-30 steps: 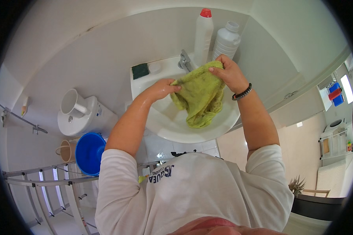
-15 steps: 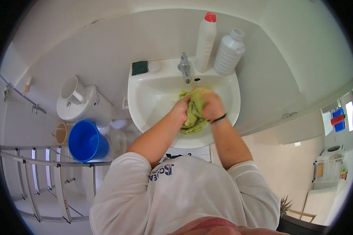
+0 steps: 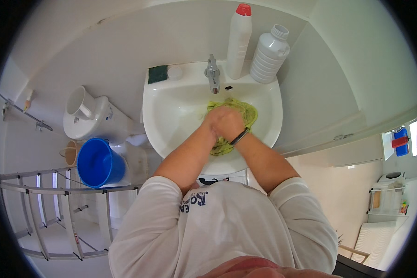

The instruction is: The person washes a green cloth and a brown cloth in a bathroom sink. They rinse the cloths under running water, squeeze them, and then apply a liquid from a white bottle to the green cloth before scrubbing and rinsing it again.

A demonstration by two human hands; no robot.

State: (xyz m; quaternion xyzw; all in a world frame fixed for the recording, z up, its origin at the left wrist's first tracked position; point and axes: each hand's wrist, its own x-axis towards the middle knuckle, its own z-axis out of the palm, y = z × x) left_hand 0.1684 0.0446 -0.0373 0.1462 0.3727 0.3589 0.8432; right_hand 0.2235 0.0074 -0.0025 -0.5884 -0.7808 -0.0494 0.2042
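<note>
Lying beneath the joined hands (image 3: pixel 230 121), grip hidden, the green cloth (image 3: pixel 249 112) spreads toward the right edge of the sink (image 3: pixel 274 107)

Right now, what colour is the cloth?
The cloth is yellow-green, showing best in the head view.

Bright, soft light, faint shadows, fisheye-bent ladder (image 3: pixel 72 222), black corners.

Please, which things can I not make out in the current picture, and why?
All in the head view:
- Fingers of the left hand and right hand: hidden by the hands, bunched together.
- Middle of the green cloth: hands cover it.
- Sink bottom beneath: cloth and hands hide it.
- Contents of the far rack: too small.
</note>
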